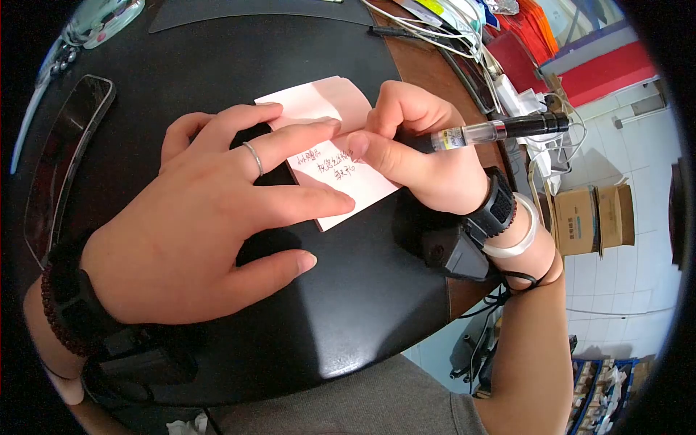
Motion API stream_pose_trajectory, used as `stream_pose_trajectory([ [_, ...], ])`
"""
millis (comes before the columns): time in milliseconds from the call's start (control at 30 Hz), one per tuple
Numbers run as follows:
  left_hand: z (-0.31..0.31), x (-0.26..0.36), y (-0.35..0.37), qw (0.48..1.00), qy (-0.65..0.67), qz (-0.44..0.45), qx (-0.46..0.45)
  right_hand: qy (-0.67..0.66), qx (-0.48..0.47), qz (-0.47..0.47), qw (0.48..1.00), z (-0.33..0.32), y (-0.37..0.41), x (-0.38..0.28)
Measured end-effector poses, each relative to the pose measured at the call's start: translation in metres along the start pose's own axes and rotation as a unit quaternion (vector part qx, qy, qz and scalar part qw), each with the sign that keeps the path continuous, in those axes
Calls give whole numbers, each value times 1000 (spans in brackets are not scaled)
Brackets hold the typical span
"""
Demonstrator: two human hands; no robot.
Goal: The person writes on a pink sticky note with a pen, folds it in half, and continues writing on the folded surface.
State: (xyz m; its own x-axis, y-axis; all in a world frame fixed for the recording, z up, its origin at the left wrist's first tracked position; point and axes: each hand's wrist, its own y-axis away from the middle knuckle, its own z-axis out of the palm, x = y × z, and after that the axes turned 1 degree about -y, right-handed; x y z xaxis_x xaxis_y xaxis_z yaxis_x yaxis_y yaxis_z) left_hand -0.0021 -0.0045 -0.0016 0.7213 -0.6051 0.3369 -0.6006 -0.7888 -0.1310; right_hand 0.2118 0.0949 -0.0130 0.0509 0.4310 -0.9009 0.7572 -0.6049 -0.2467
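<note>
A small pad of pale pink note paper [362, 190] lies on the black desk mat, with several lines of handwriting on its top sheet. My left hand [206, 196], a ring on one finger, is spread with its fingers apart, and some fingertips press on the pad. My right hand [428, 152] is closed around a pen [500, 130] with a clear barrel and black end. The pen slants out to the right, and its writing tip is hidden behind my fingers at the written lines.
A dark glossy phone-like device [69, 163] lies on the left of the black mat [290, 348]. White cables [464, 47] and papers crowd the upper right edge of the desk. Beyond the desk stands a cardboard box [580, 221] by a white tiled surface.
</note>
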Motion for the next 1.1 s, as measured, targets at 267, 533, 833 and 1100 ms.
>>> stream_pose_trajectory([
  [267,1,0,0,1000,1,2,6,3,4,46,999,0,1,-2],
  [533,2,0,0,1000,-5,3,4,17,6,1,1000,0,1,2],
  [833,3,0,0,1000,-5,4,10,10,10,20,1000,-1,2,1],
  [1100,2,-1,0,1000,-3,4,3,18,6,-4,1000,-3,2,5],
])
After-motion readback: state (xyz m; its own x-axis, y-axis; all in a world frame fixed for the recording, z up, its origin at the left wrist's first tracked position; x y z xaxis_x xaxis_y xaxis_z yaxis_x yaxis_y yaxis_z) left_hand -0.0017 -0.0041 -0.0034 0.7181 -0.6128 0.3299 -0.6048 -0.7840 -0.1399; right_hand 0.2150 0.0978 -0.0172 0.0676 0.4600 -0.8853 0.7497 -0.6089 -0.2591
